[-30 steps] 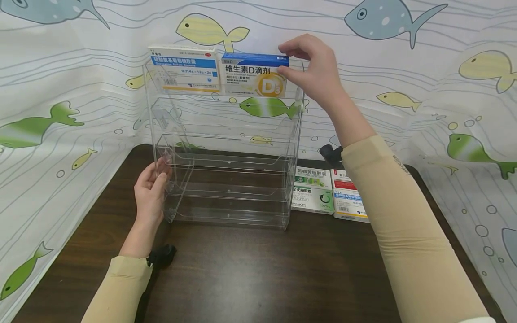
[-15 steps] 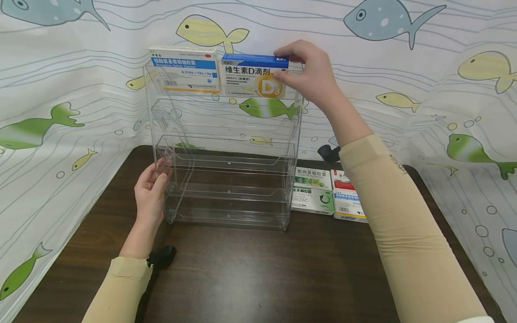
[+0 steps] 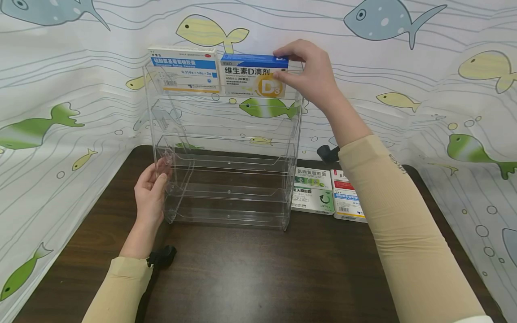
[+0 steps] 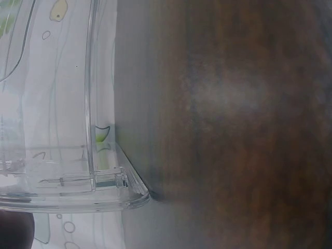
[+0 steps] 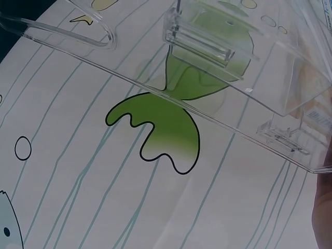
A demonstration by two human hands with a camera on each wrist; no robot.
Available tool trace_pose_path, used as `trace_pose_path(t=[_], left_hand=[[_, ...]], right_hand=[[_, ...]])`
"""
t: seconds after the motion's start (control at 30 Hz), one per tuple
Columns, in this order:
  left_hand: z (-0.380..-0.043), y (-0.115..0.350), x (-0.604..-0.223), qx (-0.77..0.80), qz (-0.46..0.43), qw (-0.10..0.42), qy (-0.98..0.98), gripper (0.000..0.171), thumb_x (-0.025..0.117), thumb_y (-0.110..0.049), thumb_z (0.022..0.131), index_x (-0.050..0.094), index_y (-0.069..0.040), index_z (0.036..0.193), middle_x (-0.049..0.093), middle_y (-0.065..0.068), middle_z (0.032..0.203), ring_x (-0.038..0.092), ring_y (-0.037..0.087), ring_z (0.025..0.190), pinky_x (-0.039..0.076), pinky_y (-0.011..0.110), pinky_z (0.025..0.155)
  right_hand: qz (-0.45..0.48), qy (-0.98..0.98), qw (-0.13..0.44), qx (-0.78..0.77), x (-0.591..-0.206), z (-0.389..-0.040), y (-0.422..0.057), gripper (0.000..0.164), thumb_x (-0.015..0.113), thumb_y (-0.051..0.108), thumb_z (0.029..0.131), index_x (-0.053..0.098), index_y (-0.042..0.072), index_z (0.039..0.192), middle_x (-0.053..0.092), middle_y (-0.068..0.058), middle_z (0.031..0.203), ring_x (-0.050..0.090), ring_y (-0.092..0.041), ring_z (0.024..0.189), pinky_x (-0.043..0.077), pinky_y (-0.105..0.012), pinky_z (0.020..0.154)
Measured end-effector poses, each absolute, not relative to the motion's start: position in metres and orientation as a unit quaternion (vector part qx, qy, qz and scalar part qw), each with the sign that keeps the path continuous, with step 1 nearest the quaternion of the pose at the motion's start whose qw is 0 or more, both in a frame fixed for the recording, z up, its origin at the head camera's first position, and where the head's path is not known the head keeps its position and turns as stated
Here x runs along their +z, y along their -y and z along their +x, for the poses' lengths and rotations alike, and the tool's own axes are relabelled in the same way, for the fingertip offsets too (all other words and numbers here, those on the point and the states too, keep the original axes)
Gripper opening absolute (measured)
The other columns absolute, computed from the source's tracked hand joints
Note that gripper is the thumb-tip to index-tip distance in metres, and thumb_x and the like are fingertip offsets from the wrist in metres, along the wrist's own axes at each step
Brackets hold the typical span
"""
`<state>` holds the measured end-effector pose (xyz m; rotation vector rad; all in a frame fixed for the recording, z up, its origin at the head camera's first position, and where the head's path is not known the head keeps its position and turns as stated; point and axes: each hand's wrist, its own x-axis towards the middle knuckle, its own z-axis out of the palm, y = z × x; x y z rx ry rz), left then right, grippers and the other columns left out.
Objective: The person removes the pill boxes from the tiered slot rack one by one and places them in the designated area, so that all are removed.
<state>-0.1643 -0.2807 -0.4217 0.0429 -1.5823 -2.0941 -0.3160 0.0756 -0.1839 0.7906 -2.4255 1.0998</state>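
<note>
A clear acrylic tiered rack stands upright on the dark wooden table. My left hand grips its left side panel, fingers seen partly through the plastic. On the top tier, my right hand pinches the right end of a blue, white and yellow vitamin D3 medicine box, thumb on the front and fingers at the top and back. Left of it on that tier leans a white and blue capsule box. In the right wrist view only the edge of the hand shows beside the rack.
On the table right of the rack lie several medicine boxes, among them a green and white one and a white and blue one, partly behind the right sleeve. A fish-patterned wall covering rises close behind.
My right hand has shifted slightly left and down at the box's right end, its fingers closing onto the top. The left hand and the rack keep their place.
</note>
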Motion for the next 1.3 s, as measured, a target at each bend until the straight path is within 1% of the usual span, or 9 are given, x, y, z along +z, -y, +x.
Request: trace_pose_path(t=[0.23,0.43,0.73,1.0,1.23,1.3], left_hand=[[-0.165,0.281,-0.423,-0.774,0.005,0.259,0.578,0.038,0.047,0.01,0.105,0.066,-0.005,0.134,0.075,-0.009,0.128,0.07,0.004,0.122,0.056,0.015,0.105],[-0.166,0.281,-0.424,-0.775,-0.005,0.264,0.575,0.039,0.047,0.011,0.104,0.067,-0.006,0.133,0.076,-0.009,0.128,0.071,0.004,0.121,0.057,0.015,0.105],[-0.167,0.281,-0.423,-0.778,0.001,0.264,0.57,0.038,0.048,0.011,0.104,0.067,-0.006,0.131,0.076,-0.008,0.127,0.071,0.004,0.119,0.057,0.015,0.104],[-0.166,0.28,-0.423,-0.78,0.004,0.263,0.568,0.038,0.047,0.011,0.104,0.066,-0.006,0.133,0.076,-0.009,0.126,0.071,0.004,0.119,0.057,0.015,0.104],[-0.166,0.279,-0.422,-0.782,0.006,0.262,0.565,0.039,0.047,0.011,0.104,0.067,-0.006,0.132,0.076,-0.008,0.126,0.072,0.005,0.118,0.057,0.015,0.103],[-0.166,0.279,-0.422,-0.784,0.005,0.263,0.562,0.038,0.047,0.012,0.104,0.067,-0.006,0.131,0.077,-0.008,0.126,0.072,0.005,0.118,0.057,0.015,0.103]], right_hand=[[0.298,0.847,0.209,0.387,-0.181,-0.315,-0.074,0.039,0.081,0.013,0.096,0.071,0.004,0.132,0.07,-0.008,0.136,0.064,-0.015,0.13,0.047,-0.013,0.114],[0.309,0.834,0.245,0.385,-0.176,-0.313,-0.074,0.038,0.08,0.014,0.096,0.072,0.004,0.131,0.071,-0.009,0.135,0.064,-0.015,0.129,0.047,-0.013,0.114],[0.33,0.806,0.291,0.396,-0.164,-0.305,-0.073,0.04,0.08,0.016,0.097,0.071,0.002,0.133,0.07,-0.011,0.135,0.061,-0.012,0.131,0.047,-0.013,0.116],[0.345,0.801,0.291,0.393,-0.159,-0.293,-0.078,0.039,0.081,0.015,0.096,0.072,0.002,0.131,0.071,-0.011,0.133,0.062,-0.012,0.128,0.048,-0.015,0.115],[0.371,0.792,0.301,0.379,-0.168,-0.283,-0.09,0.037,0.081,0.014,0.096,0.072,-0.001,0.129,0.074,-0.015,0.129,0.064,-0.014,0.122,0.051,-0.019,0.113],[0.365,0.794,0.295,0.386,-0.171,-0.281,-0.094,0.037,0.081,0.014,0.096,0.073,0.0,0.128,0.074,-0.014,0.128,0.064,-0.012,0.121,0.051,-0.019,0.113]])
